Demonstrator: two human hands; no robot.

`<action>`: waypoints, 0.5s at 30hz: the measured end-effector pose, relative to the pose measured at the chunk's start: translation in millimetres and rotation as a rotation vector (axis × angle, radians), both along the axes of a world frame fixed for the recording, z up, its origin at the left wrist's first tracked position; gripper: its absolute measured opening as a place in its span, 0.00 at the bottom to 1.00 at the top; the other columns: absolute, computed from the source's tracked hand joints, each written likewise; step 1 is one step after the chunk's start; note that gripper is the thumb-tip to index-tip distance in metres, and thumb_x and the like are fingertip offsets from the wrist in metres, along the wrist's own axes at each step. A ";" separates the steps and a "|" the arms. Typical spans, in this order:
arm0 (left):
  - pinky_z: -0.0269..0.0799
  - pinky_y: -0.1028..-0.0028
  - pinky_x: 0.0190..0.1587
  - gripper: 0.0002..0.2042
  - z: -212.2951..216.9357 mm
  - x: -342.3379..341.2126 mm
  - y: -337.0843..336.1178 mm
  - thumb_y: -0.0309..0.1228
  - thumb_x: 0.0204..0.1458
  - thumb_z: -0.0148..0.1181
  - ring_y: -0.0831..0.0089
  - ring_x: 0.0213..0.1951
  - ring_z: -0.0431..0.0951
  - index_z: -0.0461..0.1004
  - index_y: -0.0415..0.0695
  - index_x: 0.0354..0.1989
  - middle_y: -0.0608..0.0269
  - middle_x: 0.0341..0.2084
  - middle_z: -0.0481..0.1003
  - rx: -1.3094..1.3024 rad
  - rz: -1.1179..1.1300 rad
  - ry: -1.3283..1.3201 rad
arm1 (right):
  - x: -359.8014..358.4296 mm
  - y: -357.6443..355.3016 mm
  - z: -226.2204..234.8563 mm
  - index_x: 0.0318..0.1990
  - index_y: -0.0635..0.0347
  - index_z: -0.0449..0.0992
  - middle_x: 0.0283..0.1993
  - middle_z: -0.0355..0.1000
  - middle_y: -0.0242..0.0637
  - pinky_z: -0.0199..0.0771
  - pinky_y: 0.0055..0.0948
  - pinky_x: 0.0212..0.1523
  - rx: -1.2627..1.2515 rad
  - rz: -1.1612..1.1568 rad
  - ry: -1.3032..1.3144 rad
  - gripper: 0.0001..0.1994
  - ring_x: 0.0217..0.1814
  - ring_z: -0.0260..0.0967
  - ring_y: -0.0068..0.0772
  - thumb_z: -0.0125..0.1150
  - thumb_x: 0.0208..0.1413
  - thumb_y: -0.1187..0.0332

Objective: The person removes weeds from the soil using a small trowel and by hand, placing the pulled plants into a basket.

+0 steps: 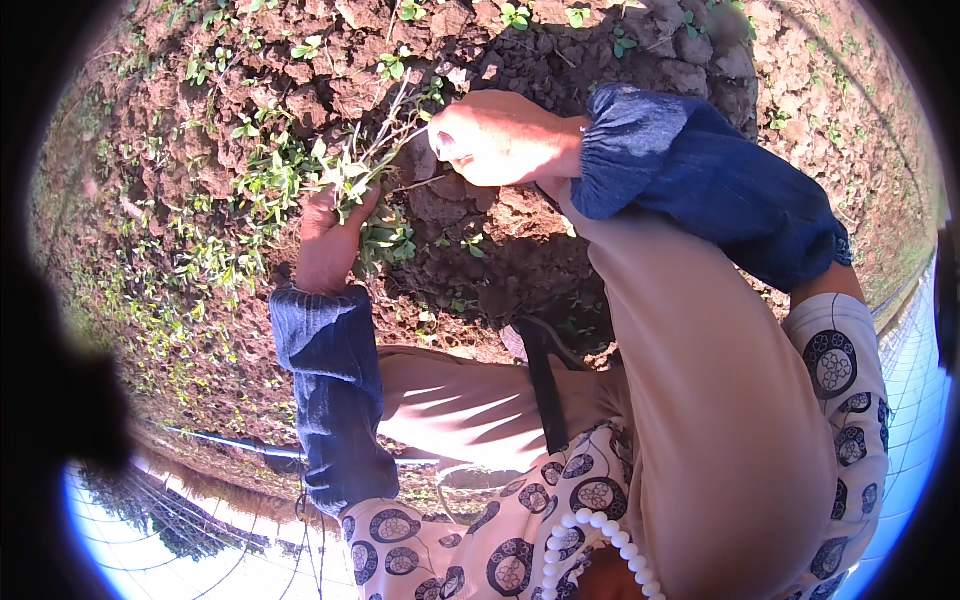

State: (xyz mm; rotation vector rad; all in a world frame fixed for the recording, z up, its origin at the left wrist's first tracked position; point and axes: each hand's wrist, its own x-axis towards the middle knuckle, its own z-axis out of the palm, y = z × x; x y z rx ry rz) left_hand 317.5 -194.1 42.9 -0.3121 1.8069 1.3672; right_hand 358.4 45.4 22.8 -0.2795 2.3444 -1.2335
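My left hand (335,235) is closed round a bunch of leafy green weeds (350,175), whose bare stems or roots point up and to the right. My right hand (505,140) is curled into a fist just right of those stems, low over the soil. A thin pale strip shows between this fist and the bunch; whether it is a stem or part of a tool, I cannot tell. What the fist holds is hidden by its fingers. Blue sleeve covers reach down to both wrists.
Cloddy brown soil (680,75) lies around my hands, with small green seedlings (515,15) at the far side. Denser low plants (220,265) grow on the left. My bent knee (690,340) in beige trousers rises close to my right arm. Netting (915,350) shows at the right rim.
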 end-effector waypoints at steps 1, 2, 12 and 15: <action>0.69 0.77 0.35 0.13 -6.6 -6.3 -17.9 0.16 0.48 0.55 0.77 0.32 0.74 0.74 0.40 0.42 0.65 0.31 0.76 -0.104 -0.033 0.102 | -1.2 1.1 10.1 0.23 0.61 0.70 0.20 0.68 0.42 0.67 0.37 0.24 0.004 0.006 0.016 0.07 0.23 0.69 0.44 0.59 0.39 0.68; 0.69 0.76 0.34 0.15 -17.9 -13.5 -35.8 0.14 0.46 0.53 0.74 0.31 0.74 0.73 0.39 0.43 0.62 0.31 0.75 -0.153 -0.153 0.351 | -5.7 4.7 28.1 0.22 0.61 0.69 0.19 0.67 0.41 0.67 0.36 0.23 0.000 0.056 -0.110 0.06 0.22 0.69 0.42 0.58 0.39 0.69; 0.72 0.55 0.32 0.25 -47.0 -22.2 8.5 0.31 0.42 0.62 0.47 0.31 0.77 0.61 0.40 0.50 0.44 0.30 0.75 -1.046 -0.953 0.669 | 5.5 -25.6 -9.4 0.27 0.62 0.64 0.18 0.59 0.31 0.61 0.24 0.20 0.047 0.063 0.064 0.07 0.18 0.59 0.24 0.57 0.45 0.73; 0.72 0.57 0.34 0.23 -52.9 -26.6 16.5 0.33 0.41 0.63 0.48 0.33 0.77 0.66 0.42 0.48 0.45 0.28 0.76 -1.034 -0.951 0.572 | 6.4 -39.3 -22.6 0.28 0.62 0.66 0.19 0.62 0.33 0.64 0.27 0.20 -0.109 0.007 -0.046 0.07 0.20 0.64 0.30 0.58 0.44 0.72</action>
